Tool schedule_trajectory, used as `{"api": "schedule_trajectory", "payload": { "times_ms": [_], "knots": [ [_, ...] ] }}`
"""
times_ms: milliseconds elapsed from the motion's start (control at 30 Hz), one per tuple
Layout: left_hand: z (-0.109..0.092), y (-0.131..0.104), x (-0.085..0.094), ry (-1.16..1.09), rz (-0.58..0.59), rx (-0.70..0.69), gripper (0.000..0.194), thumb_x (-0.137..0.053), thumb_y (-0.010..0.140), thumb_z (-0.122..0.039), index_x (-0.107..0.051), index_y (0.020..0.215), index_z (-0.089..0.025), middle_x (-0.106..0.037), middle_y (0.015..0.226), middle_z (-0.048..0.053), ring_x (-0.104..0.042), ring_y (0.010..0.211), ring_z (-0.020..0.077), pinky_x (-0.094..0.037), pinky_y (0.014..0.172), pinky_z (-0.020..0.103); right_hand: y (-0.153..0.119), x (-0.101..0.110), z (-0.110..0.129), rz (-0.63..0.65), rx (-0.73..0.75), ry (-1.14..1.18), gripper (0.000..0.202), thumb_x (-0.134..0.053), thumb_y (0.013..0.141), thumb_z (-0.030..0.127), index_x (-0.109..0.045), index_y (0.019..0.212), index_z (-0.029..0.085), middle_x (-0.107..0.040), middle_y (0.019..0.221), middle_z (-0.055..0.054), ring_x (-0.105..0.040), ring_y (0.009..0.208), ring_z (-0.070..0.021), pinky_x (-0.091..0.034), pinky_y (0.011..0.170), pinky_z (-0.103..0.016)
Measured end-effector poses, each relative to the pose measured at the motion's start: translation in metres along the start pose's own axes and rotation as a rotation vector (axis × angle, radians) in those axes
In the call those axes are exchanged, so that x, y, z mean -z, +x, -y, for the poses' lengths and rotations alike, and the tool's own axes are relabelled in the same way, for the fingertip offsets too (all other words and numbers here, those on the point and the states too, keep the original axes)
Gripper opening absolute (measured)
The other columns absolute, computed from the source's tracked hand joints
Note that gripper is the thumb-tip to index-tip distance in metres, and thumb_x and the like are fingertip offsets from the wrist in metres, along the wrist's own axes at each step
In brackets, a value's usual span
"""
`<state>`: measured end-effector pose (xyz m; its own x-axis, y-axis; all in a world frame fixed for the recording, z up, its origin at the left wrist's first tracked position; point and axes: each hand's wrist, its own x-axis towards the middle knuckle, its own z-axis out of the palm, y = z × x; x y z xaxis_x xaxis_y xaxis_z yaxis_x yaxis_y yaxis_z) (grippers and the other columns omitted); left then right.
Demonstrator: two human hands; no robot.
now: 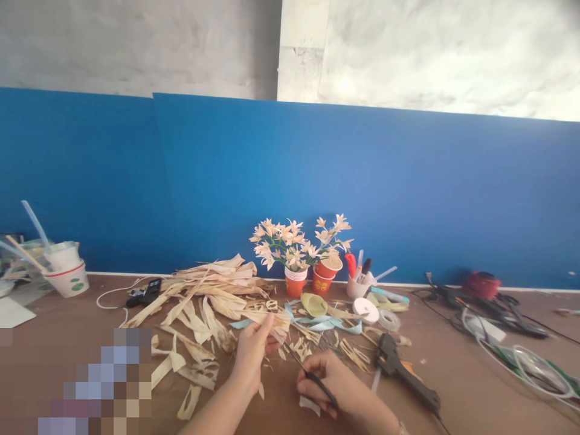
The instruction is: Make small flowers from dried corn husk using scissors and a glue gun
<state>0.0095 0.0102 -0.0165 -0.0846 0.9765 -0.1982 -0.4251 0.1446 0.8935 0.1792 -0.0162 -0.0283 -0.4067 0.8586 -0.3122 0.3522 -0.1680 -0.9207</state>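
My left hand (pixel 254 350) pinches a piece of pale dried husk (pixel 280 327) between thumb and fingers, near the middle of the table. Just to its right, my right hand (pixel 324 380) is closed round the black handles of a pair of scissors (pixel 313 377). The blades point up and left towards the husk; whether they touch it is too small to tell. A small pale scrap (pixel 309 405) lies beneath my right hand. Cut husk bits (pixel 301 348) are scattered between and beyond the hands.
A large heap of husks (pixel 226 281) spreads left. Behind stand pale flowers in a red cup (pixel 295 284) and a pen cup (pixel 357 286). A black glue gun (pixel 408 374) lies right of my right hand, with cables (pixel 525 380) farther right. A white cup (pixel 67 279) stands far left.
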Motion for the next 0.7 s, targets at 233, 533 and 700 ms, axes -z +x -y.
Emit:
{"api": "schedule_trajectory", "payload": {
  "times_ms": [233,533,700],
  "knots": [
    [0.0015,-0.0012,-0.001,-0.1,-0.026,0.028,0.044,-0.078,0.056,-0.049,-0.065,0.074,-0.012,-0.071,0.066,0.006,-0.066,0.061,0.0169,-0.051,0.055,0.023,0.0013,-0.0027,-0.0011,-0.031,-0.013,-0.014,0.011,-0.058,0.066,0.023,-0.061,0.067,0.013,-0.048,0.037,0.009,-0.035,0.027,-0.0025,-0.026,0.027,-0.012],
    [0.0045,-0.0017,-0.0014,-0.11,-0.038,0.023,0.046,-0.079,0.054,-0.049,-0.066,0.075,-0.011,-0.071,0.067,0.007,-0.067,0.063,0.0177,-0.052,0.058,0.024,0.004,-0.0051,-0.0019,-0.037,-0.019,-0.017,0.011,-0.059,0.066,0.025,-0.06,0.067,0.014,-0.05,0.038,0.008,-0.038,0.027,-0.0033,-0.026,0.027,-0.013],
    [0.0043,-0.0016,-0.0021,-0.129,-0.063,0.025,0.043,-0.08,0.053,-0.048,-0.064,0.072,-0.012,-0.07,0.067,0.006,-0.066,0.061,0.0165,-0.052,0.058,0.024,0.0024,-0.0055,0.0028,-0.005,-0.018,-0.013,0.011,-0.057,0.067,0.025,-0.057,0.065,0.014,-0.049,0.039,0.009,-0.037,0.028,-0.0026,-0.026,0.028,-0.013]
  ]
}}
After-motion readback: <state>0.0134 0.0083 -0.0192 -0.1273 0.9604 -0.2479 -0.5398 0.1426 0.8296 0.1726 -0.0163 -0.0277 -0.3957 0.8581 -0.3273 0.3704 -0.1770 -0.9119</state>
